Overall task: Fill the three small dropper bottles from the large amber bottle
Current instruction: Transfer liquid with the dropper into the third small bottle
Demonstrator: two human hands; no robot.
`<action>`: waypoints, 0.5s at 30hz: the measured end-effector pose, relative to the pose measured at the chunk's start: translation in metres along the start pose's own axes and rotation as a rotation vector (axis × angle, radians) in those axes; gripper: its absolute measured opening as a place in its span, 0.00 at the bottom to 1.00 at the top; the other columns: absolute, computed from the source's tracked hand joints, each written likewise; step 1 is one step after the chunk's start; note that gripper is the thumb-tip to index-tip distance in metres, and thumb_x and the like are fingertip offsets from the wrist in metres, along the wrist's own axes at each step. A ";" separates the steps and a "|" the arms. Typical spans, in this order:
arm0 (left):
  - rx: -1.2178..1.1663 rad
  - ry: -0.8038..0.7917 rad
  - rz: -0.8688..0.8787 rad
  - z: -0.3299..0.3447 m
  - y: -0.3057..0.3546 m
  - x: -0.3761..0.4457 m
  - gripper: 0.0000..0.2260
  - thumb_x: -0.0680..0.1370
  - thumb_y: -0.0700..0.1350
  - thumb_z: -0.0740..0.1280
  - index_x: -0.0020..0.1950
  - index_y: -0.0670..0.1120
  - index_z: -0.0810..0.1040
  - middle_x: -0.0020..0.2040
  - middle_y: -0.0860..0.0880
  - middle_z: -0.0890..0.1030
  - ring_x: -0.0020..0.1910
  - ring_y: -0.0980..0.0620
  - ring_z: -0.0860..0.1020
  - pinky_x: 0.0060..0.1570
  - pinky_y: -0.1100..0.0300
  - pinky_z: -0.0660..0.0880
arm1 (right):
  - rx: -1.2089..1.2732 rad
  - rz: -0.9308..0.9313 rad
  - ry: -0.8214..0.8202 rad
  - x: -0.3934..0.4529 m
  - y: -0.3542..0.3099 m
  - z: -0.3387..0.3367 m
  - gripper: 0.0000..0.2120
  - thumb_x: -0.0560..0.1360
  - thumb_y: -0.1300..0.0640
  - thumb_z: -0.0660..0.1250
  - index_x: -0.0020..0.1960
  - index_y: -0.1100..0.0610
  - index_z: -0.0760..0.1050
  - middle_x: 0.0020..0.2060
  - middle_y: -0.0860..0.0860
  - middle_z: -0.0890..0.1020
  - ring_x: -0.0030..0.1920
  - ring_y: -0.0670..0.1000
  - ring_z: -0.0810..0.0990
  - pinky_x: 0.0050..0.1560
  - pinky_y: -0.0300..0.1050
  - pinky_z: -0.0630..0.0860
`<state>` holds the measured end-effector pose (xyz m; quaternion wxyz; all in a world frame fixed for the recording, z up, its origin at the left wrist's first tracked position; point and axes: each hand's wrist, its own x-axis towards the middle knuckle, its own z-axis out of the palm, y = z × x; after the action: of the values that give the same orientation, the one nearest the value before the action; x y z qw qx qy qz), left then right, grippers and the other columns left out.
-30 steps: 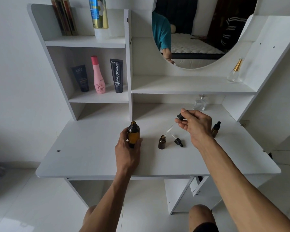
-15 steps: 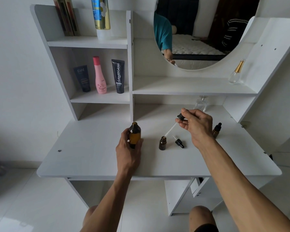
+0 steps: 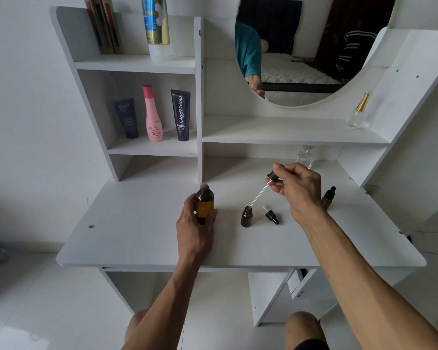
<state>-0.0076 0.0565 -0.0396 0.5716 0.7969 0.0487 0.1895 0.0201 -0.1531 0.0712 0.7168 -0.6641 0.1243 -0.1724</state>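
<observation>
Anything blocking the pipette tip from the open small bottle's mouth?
Nothing visible. The right hand pinches the dropper, whose tip sits at the open small bottle mouth. A loose dropper cap lies beside it, out of the path.

- At frame centre, the left hand (image 3: pixel 195 223) grips the large amber bottle (image 3: pixel 204 203), which stands upright and uncapped on the white desk (image 3: pixel 137 236).
- Right of centre, the right hand (image 3: pixel 297 189) pinches a dropper (image 3: pixel 262 189), its glass tip at the mouth of a small open bottle (image 3: pixel 246 217).
- A loose dropper cap (image 3: pixel 271 215) lies just beside that bottle.
- A capped dropper bottle (image 3: pixel 328 197) stands partly hidden behind the right hand.
</observation>
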 end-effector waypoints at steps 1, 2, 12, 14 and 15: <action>0.000 0.001 -0.001 0.000 0.000 0.000 0.23 0.76 0.50 0.73 0.68 0.55 0.69 0.56 0.53 0.81 0.46 0.50 0.82 0.44 0.67 0.73 | -0.001 0.000 0.000 0.000 0.000 0.000 0.08 0.76 0.59 0.73 0.41 0.58 0.77 0.37 0.56 0.84 0.37 0.54 0.87 0.37 0.42 0.81; -0.001 0.001 -0.001 0.000 0.001 0.000 0.23 0.76 0.49 0.73 0.68 0.55 0.69 0.56 0.53 0.81 0.46 0.50 0.82 0.44 0.68 0.72 | -0.002 0.001 0.001 -0.001 0.000 0.000 0.08 0.76 0.59 0.73 0.41 0.58 0.77 0.37 0.55 0.84 0.37 0.54 0.87 0.37 0.42 0.81; 0.002 0.000 0.010 -0.001 0.002 -0.001 0.23 0.76 0.50 0.73 0.68 0.55 0.69 0.57 0.53 0.81 0.47 0.49 0.82 0.44 0.68 0.72 | -0.011 0.002 0.002 -0.002 0.001 0.000 0.08 0.76 0.58 0.74 0.41 0.58 0.78 0.37 0.57 0.84 0.38 0.55 0.87 0.40 0.45 0.82; 0.004 -0.003 0.005 -0.001 0.002 0.000 0.23 0.76 0.50 0.73 0.69 0.55 0.69 0.58 0.52 0.81 0.48 0.48 0.82 0.46 0.66 0.73 | -0.001 0.009 0.000 -0.003 0.001 -0.001 0.07 0.76 0.58 0.74 0.42 0.58 0.79 0.37 0.56 0.85 0.38 0.54 0.86 0.42 0.47 0.83; 0.001 -0.004 -0.001 -0.001 0.002 0.000 0.23 0.76 0.50 0.73 0.69 0.54 0.69 0.58 0.52 0.81 0.48 0.48 0.82 0.46 0.66 0.73 | 0.007 0.012 0.000 -0.003 0.001 -0.001 0.07 0.76 0.57 0.74 0.42 0.58 0.79 0.36 0.55 0.85 0.38 0.54 0.86 0.43 0.47 0.83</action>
<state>-0.0085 0.0566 -0.0377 0.5713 0.7976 0.0479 0.1876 0.0171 -0.1526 0.0703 0.7202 -0.6609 0.1275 -0.1684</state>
